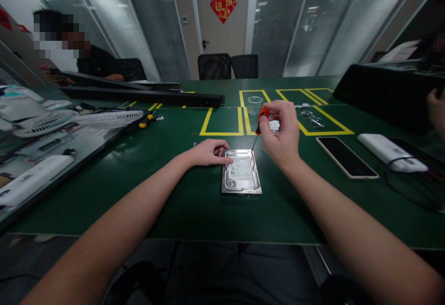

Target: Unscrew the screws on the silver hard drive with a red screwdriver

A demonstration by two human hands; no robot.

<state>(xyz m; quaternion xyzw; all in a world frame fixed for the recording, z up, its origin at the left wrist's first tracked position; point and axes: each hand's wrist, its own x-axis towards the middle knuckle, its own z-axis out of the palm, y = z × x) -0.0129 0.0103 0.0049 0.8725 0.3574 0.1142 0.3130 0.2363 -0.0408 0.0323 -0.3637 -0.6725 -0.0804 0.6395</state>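
A silver hard drive [246, 175] with a white label lies flat on the green table in front of me. My left hand [209, 152] grips its far left edge, thumb on the top face and fingers curled along the side. Held in my right hand [282, 126] is a screwdriver [263, 114] with an orange-red and black handle. Its thin shaft slants down to the far right corner of the drive, where the tip meets the edge. Whether the tip sits in a screw is too small to tell.
Beyond the drive stands a clear plastic cup [255, 104], near glasses [312, 118]. A phone [346, 157] and a white power bank-like block [391, 152] lie right. Left are a yellow-black screwdriver [146, 120], black bars [146, 96] and white parts [107, 117]. People sit on both sides.
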